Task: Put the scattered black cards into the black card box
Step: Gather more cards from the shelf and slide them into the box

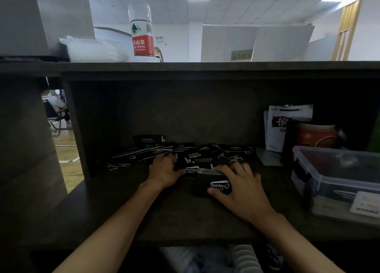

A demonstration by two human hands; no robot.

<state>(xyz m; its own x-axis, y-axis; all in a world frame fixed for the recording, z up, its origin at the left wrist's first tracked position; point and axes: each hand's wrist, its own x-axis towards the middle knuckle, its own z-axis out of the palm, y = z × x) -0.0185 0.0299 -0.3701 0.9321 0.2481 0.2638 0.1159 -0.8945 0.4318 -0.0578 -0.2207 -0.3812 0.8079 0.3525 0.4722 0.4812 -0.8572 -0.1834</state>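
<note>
Several black cards (205,155) with white lettering lie scattered in a heap at the back of the dark desk, under a shelf. The black card box (213,185) lies on the desk in front of the heap, its open end toward the cards, a stack of card edges showing inside. My right hand (238,188) grips the box, thumb on its near face and fingers over its right side. My left hand (164,169) rests on the left part of the heap, fingers curled over some cards, thumb toward the box mouth. A black box lid or sleeve (149,141) stands behind the heap.
A clear plastic container (337,180) with a lid stands at the right, with a red-orange cup (316,137) and a white packet (281,126) behind it. On the shelf (205,69) above stands a water bottle (141,25). A seated person (54,106) shows through the gap at left.
</note>
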